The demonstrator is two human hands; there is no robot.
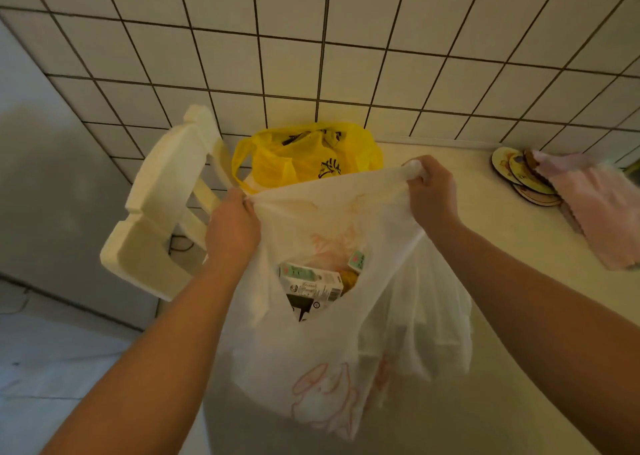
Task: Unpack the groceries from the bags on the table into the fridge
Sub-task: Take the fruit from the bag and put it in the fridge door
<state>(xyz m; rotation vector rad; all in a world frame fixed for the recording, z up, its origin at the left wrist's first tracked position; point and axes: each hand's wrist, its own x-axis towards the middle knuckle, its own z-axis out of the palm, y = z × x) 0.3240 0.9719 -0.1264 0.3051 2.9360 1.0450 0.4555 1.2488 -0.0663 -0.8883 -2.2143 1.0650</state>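
A white plastic bag (311,361) with a pink drawing stands on the pale table (512,302), its mouth stretched wide. My left hand (232,228) grips the bag's left handle and my right hand (431,191) grips the right handle. Inside the opening lies a carton (311,283) with a green and white label, with something yellow (349,278) beside it. Behind the white bag, against the tiled wall, sits a yellow plastic bag (304,157) with dark items showing at its top. The fridge is not in view.
A white chair (162,205) stands left of the table, its back close to the bags. Round coasters (523,177) and a pink cloth (602,209) lie at the table's right edge. A grey surface (52,177) rises at far left. The floor is pale.
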